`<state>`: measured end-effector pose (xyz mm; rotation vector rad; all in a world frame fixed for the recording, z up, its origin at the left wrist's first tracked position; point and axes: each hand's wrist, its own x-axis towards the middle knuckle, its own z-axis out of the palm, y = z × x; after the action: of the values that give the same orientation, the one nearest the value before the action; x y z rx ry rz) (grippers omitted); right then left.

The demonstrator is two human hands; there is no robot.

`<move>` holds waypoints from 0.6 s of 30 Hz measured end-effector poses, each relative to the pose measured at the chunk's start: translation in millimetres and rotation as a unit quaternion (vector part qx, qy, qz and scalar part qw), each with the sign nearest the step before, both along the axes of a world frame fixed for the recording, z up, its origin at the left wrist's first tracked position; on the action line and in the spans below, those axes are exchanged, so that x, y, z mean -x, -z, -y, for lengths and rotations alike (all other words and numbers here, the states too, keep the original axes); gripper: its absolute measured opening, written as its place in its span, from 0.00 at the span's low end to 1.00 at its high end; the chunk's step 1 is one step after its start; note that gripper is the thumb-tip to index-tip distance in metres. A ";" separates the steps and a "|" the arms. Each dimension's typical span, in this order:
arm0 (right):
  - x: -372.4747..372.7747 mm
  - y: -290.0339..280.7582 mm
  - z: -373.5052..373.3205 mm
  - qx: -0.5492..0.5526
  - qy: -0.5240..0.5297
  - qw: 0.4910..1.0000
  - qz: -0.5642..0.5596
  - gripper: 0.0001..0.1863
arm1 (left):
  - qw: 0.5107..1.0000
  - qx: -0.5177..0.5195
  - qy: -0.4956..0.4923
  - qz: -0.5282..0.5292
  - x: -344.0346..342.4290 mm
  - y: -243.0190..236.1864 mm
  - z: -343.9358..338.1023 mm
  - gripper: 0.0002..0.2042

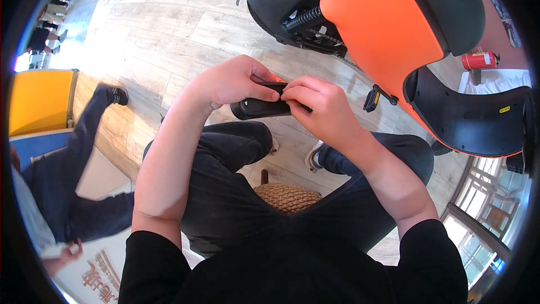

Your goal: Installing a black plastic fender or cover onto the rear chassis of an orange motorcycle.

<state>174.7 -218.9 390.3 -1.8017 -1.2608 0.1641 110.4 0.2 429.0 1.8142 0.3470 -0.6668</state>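
Held a black tray-like piece point(253, 109) up in both hands, out beyond the dark-trousered knees and above the pale wood-plank floor point(152, 39). Bent the fingers of the left hand point(239, 81) nearly closed around its far left part, with the thumb laid across the top. Bunched the fingers of the right hand point(320, 101) nearly closed at its right end, with tips just beside the left thumb; could not tell whether also pinching something small there.

Saw a smooth, dark surface on the piece, with a rounded left end and a raised rim; glimpsed a small orange-red bit point(275, 78) just beyond the left thumb, mostly covered by the hands. Noted, far right, an orange vehicle point(377, 17) with smooth curved panels, a ribbed black coil spring point(305, 19) and a pedal point(371, 99). Made out a coarsely woven tan surface point(288, 197) between the thighs, partly covered by the legs. Found another person's leg point(84, 141) blurred at left, near a yellow panel point(42, 98). Lost the outermost things to the dark, bent rim of the view.
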 end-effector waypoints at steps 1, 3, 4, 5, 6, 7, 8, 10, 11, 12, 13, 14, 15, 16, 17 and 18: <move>-0.1 0.5 -0.2 0.000 -0.001 1.000 0.000 0.07 | 1.000 0.000 -0.001 0.000 0.0 0.6 -0.4 0.16; -0.8 1.5 -0.2 0.001 -0.001 1.000 -0.010 0.06 | 1.000 -0.012 0.014 -0.001 -1.1 2.2 -0.9 0.16; -0.2 1.6 -0.6 0.001 -0.002 1.000 -0.010 0.06 | 1.000 -0.012 0.013 0.000 -1.0 1.9 -0.6 0.16; 0.6 1.9 -1.0 -0.007 0.009 0.999 -0.032 0.06 | 1.000 -0.002 0.010 -0.001 -1.3 1.8 -0.3 0.16; 1.2 2.3 -1.4 -0.015 0.020 0.998 -0.054 0.06 | 1.000 0.008 0.006 -0.001 -1.4 1.8 -0.2 0.15; 1.5 3.0 -1.7 -0.015 0.019 0.998 -0.054 0.06 | 1.000 0.008 0.006 -0.001 -1.4 3.0 -0.5 0.15; 1.9 3.9 -2.2 -0.016 0.028 0.998 -0.052 0.06 | 1.000 0.007 0.001 -0.003 -1.2 4.8 -1.1 0.15; 3.0 4.1 -3.1 -0.016 0.036 0.998 -0.051 0.06 | 1.000 0.007 -0.004 -0.004 -0.8 5.0 -1.4 0.15; 4.3 3.5 -3.4 -0.014 0.048 0.996 -0.077 0.06 | 1.000 0.006 -0.004 -0.003 -0.7 2.6 -1.1 0.15; 5.3 3.1 -3.7 -0.012 0.061 0.993 -0.103 0.06 | 1.000 0.005 -0.003 -0.001 -0.3 1.3 -1.1 0.15; 5.8 3.0 -3.9 -0.012 0.060 0.993 -0.103 0.06 | 1.000 0.005 -0.004 -0.002 0.5 3.8 -2.1 0.15; 6.1 2.9 -4.0 -0.004 0.066 0.990 -0.125 0.06 | 1.000 0.013 -0.012 0.004 1.1 8.0 -3.6 0.16; 6.2 2.8 -4.1 0.004 0.072 0.987 -0.146 0.06 | 1.000 0.022 -0.019 0.009 1.4 10.5 -4.7 0.16; 6.0 2.4 -3.9 0.004 0.071 0.987 -0.146 0.06 | 1.000 0.022 -0.020 0.009 1.6 11.7 -5.6 0.16; 5.5 1.7 -3.5 0.007 0.073 0.988 -0.134 0.06 | 0.999 0.026 -0.019 0.012 1.5 12.1 -6.0 0.16; 5.0 0.8 -3.1 0.010 0.075 0.990 -0.121 0.06 | 0.999 0.030 -0.019 0.015 1.4 12.3 -6.2 0.16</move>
<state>169.7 -215.8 389.5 -1.8240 -0.9512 0.3017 109.0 6.4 416.7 1.7539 0.3369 -0.6183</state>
